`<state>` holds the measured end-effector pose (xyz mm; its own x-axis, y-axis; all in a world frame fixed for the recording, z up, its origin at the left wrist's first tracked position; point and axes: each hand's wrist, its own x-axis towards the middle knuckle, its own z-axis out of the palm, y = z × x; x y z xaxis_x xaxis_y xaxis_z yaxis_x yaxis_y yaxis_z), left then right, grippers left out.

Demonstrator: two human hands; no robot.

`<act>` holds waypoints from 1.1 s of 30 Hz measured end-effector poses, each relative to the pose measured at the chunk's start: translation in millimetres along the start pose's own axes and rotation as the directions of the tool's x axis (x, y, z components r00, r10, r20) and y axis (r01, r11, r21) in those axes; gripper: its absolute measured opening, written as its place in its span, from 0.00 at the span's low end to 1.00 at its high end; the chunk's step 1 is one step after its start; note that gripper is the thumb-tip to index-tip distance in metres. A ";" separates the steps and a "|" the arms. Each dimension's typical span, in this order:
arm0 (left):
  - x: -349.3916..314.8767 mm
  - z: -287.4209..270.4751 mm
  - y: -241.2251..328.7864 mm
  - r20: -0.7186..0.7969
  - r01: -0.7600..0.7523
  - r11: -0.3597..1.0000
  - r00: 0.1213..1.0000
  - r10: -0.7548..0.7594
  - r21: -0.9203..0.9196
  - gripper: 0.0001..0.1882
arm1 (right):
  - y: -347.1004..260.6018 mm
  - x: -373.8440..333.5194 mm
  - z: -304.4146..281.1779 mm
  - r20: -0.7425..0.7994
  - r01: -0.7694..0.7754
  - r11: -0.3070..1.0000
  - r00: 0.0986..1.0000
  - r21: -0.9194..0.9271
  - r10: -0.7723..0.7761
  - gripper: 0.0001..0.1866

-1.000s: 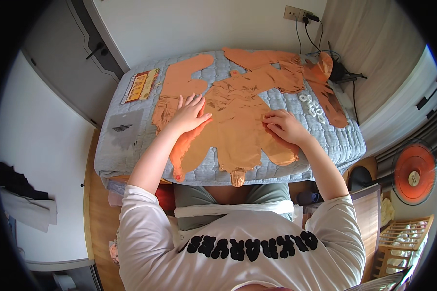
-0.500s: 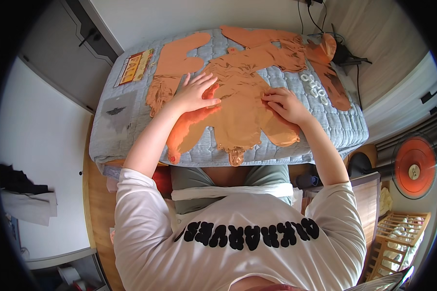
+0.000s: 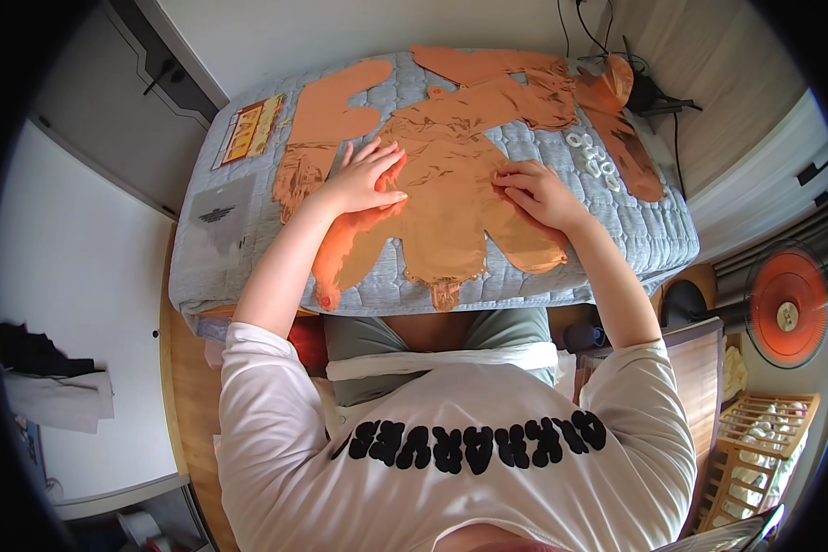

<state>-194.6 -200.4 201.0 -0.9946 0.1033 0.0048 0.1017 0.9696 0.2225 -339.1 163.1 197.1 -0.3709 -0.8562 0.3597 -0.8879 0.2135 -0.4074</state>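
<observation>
- Touching the orange foil sheet [image 3: 442, 216] with both hands; sheet lies flat in the middle of the quilted mattress [image 3: 658, 235], close to its near edge.
- Left hand [image 3: 363, 181]: wide, fingers spread and thumb out, palm down at the sheet's left side; brighter orange edge shows beneath and below it.
- Right hand [image 3: 541, 195]: narrow, thumb and fingertips drawn close together at the sheet's right edge; cannot tell if foil is actually pinched between them.
- Sheet: creased across its upper part, smoother lower down; rounded lobes at lower left and lower right, small shiny tab [image 3: 445, 296] pointing at the person.
- Upper-left foil [image 3: 327, 103]: curved, flat, its lower end wrinkled, beyond the left hand.
- Upper-right foil [image 3: 483, 66]: reaches toward the far edge, crumpled at its right end; where it joins the sheet is unclear.
- Far-right foil [image 3: 627, 166]: long strip near the mattress's right edge.
- White rings [image 3: 594, 162]: loose cluster between right hand and that strip.
- Printed card [image 3: 250, 132]: yellow and red, at the mattress's upper left.
- Clear bag [image 3: 216, 216]: nearer than the card, dark print on it.
- Fan [image 3: 787, 313]: orange-red, on the right, off the mattress.
</observation>
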 end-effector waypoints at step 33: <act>26.6 -11.1 -8.0 -0.040 0.007 0.998 0.999 -0.009 -0.061 0.50 | -1.6 0.1 -2.8 0.019 0.003 1.000 1.000 -0.013 -0.003 0.18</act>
<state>-222.0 -207.9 210.2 -0.9955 0.0855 0.0416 0.0938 0.9549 0.2816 -338.4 164.0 200.1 -0.3631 -0.8658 0.3444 -0.8926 0.2171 -0.3952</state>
